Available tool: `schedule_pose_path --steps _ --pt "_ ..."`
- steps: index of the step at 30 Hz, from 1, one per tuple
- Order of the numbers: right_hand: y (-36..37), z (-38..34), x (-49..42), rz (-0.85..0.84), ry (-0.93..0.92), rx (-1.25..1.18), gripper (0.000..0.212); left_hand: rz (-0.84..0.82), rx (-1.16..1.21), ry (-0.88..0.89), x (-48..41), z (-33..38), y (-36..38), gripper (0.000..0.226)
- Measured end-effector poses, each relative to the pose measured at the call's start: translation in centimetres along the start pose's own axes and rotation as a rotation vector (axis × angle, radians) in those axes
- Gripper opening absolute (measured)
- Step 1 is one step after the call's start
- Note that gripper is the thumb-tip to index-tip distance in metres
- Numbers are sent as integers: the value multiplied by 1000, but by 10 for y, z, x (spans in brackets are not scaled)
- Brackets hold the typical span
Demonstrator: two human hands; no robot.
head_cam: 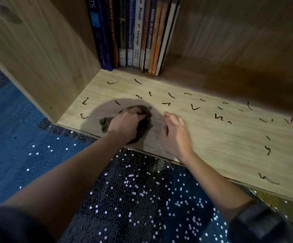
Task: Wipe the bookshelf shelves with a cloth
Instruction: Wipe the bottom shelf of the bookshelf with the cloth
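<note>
A light wooden shelf board (212,137) carries several short black marks across its surface. A dark crumpled cloth (144,125) lies near the shelf's front left part, and my left hand (126,123) presses down on it with the fingers curled into the fabric. My right hand (175,134) rests flat on the bare wood just to the right of the cloth, fingers apart and holding nothing. A round shadow covers the wood around the cloth.
A row of upright books (135,35) stands at the back left of the shelf. The bookshelf's left side wall (42,55) rises beside them. Blue carpet (10,146) lies at the left, and dark sequinned fabric (133,199) sits below the shelf edge.
</note>
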State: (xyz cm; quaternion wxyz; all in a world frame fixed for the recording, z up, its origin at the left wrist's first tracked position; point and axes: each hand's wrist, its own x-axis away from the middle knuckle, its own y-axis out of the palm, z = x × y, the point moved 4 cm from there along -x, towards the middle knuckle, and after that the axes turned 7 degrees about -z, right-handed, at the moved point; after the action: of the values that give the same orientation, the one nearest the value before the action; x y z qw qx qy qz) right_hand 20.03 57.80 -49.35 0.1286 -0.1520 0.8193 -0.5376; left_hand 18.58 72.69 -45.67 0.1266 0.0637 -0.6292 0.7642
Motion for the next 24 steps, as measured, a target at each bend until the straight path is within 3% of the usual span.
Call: schedule_pose_path --steps 3,9,13,16,24 --pt "1 2 -1 9 -1 -14 43 38 -14 -10 -15 12 -4 60" --pt "3 2 1 56 -16 -78 44 -110 -190 77 44 -3 4 65" --pt "6 4 0 53 -19 -57 42 -64 -203 24 -8 0 -11 50" --pt "7 6 -1 50 -23 -34 41 -63 -117 -18 -30 0 -11 59" --pt "3 3 0 62 -24 -61 42 -199 -279 84 27 -2 -3 53"
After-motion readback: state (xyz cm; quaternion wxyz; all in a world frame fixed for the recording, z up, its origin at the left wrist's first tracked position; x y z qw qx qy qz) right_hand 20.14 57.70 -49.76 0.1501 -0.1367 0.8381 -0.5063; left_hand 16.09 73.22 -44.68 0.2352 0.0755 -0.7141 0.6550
